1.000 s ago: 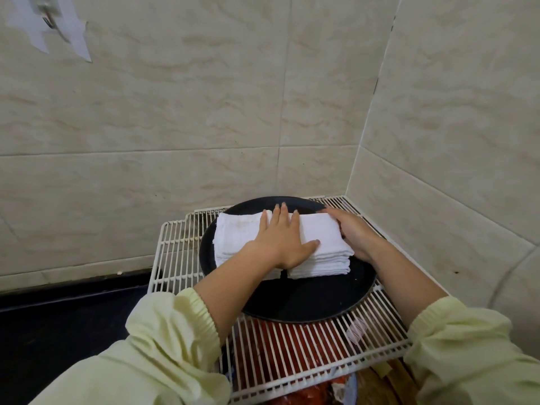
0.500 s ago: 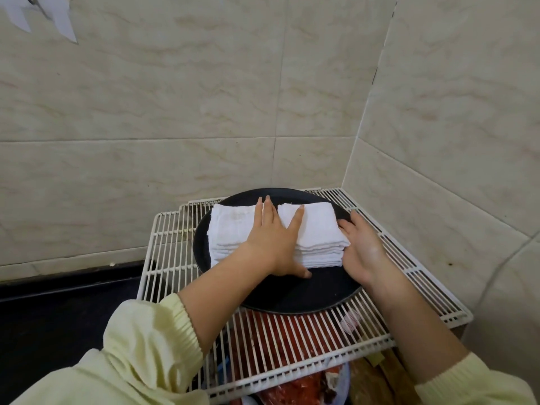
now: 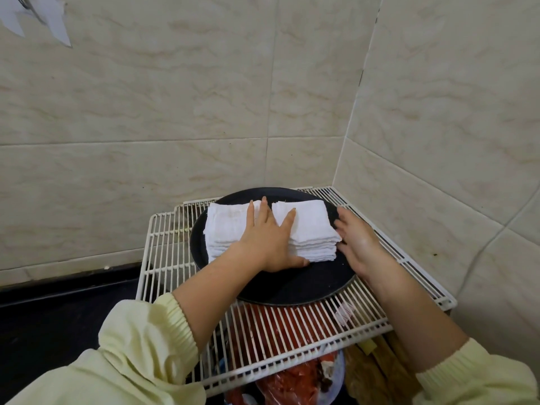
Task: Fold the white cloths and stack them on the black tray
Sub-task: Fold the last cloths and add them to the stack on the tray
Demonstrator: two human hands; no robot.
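We find both hands open and flat at the stack of white cloths (image 3: pixel 305 228), which sits on the black tray (image 3: pixel 306 287).

The left hand (image 3: pixel 267 242) lies palm down on top of the stack, fingers straight and spread and pointing away from the person, thumb stretched along the stack's near face; it grips nothing. The right hand (image 3: pixel 358 244) stands just to the right of it at the stack's right end, fingers extended and holding nothing; we cannot tell whether it touches the cloth. Under the left palm the cloths lie folded in even layers. The round tray extends towards the person beyond both hands and rests on a white wire rack (image 3: pixel 163 258) set in a corner of the tiled wall (image 3: pixel 175 127). Red packaging (image 3: pixel 280 323) shows below the rack.
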